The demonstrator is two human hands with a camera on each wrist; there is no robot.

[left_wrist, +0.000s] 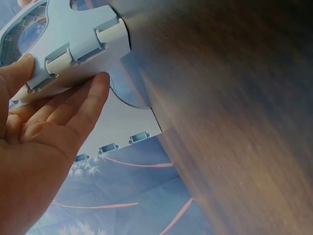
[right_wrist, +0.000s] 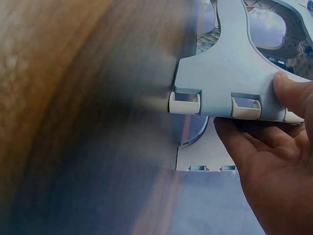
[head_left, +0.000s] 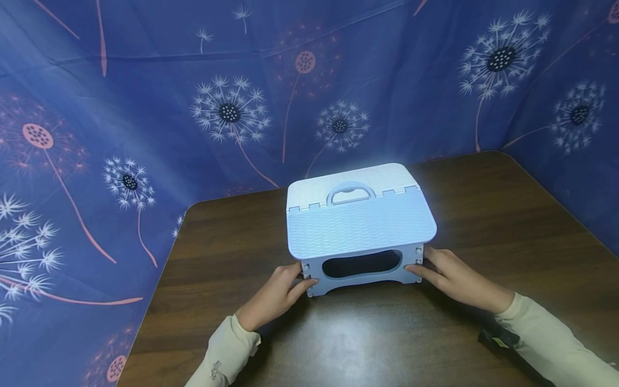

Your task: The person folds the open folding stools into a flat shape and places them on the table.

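Note:
A light blue and white folding step stool (head_left: 360, 226) stands unfolded on the brown wooden table, its ribbed top facing up and a carry handle (head_left: 351, 189) lying along the middle seam. My left hand (head_left: 275, 293) grips the stool's near left leg corner, thumb on the front panel and fingers behind the edge. At the near right corner my right hand (head_left: 452, 277) does the same, thumb on the front. Both wrist views show the hinged leg edges (left_wrist: 83, 51) between thumb and fingers. An oval opening (head_left: 361, 263) pierces the front panel.
The wooden table (head_left: 217, 242) reaches out on all sides of the stool. Behind it hangs a blue cloth (head_left: 159, 97) with a dandelion print. Beside the right sleeve is a small black strap-like item (head_left: 498, 338).

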